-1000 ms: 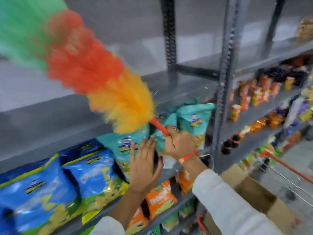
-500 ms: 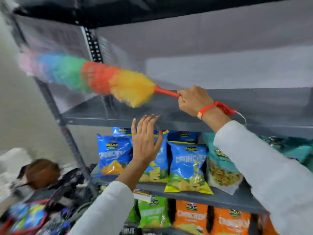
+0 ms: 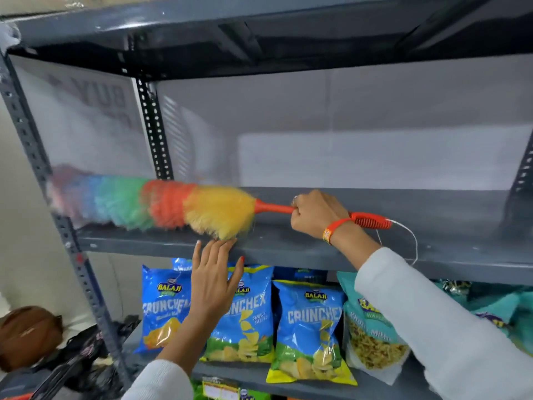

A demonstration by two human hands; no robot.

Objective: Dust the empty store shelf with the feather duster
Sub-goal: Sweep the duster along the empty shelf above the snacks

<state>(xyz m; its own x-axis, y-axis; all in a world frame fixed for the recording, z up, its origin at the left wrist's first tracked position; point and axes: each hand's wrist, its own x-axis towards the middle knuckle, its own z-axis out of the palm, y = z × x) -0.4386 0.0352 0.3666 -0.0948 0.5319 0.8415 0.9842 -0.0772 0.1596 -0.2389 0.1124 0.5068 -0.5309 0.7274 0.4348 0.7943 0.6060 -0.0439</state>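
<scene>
A rainbow feather duster [image 3: 161, 204] with an orange handle lies across the left part of the empty grey shelf [image 3: 288, 249], its fluffy head blurred and reaching the left upright. My right hand [image 3: 317, 216] is closed around the handle, whose ribbed end and white loop stick out behind my wrist. My left hand [image 3: 215, 280] is raised open just below the shelf's front edge, fingertips near the yellow feathers, holding nothing.
Blue chip bags [image 3: 310, 327] and a teal snack bag [image 3: 372, 330] stand on the shelf below. A perforated grey upright [image 3: 153, 125] rises at the back left. A brown bag [image 3: 27, 336] and dark clutter lie on the floor at left.
The duster head has come down from mid-air onto the shelf surface and swept left. My right hand dropped with it; my left hand stays raised and open.
</scene>
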